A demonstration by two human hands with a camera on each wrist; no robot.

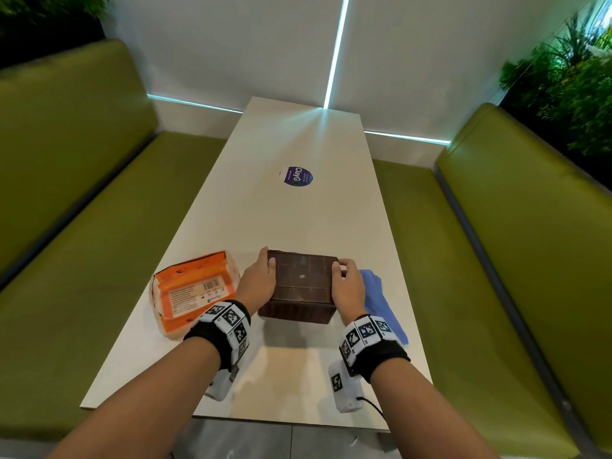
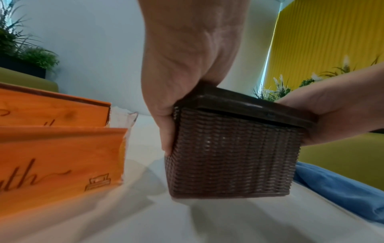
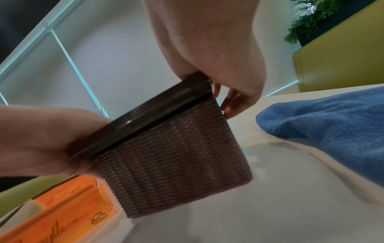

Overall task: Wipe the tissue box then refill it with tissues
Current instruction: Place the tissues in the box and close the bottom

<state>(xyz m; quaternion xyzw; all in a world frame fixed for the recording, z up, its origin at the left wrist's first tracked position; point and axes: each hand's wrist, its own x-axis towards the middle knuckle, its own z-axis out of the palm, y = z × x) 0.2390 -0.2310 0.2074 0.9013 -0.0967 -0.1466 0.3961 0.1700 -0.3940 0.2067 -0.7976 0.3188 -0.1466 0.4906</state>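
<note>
**Both hands hold the woven tissue box at its sides**

The brown woven tissue box [image 1: 299, 286] stands near the front edge of the white surface [image 1: 298, 147], between the two hands of the person. Its flat dark lid [image 2: 245, 102] is on top; in the left wrist view a thin gap shows between the lid and the woven wall.

The left hand [image 1: 260, 281] grips the left side of the box, with the thumb on the lid edge and the fingers [image 2: 166, 131] curled down along the woven wall. The right hand [image 1: 347, 286] grips the right side in the same manner, fingers curled over the lid edge. From the right wrist view the box looks tilted, but I cannot tell if its bottom touches the surface.

Just left of the box lies an orange pack of tissues [image 1: 193, 291] in clear wrapping. A blue cloth [image 1: 381, 303] lies on the surface just right of the box, partly under the right wrist. Green benches [image 1: 99, 226] run along both sides, and a round purple sticker [image 1: 296, 176] is farther on the surface
</note>
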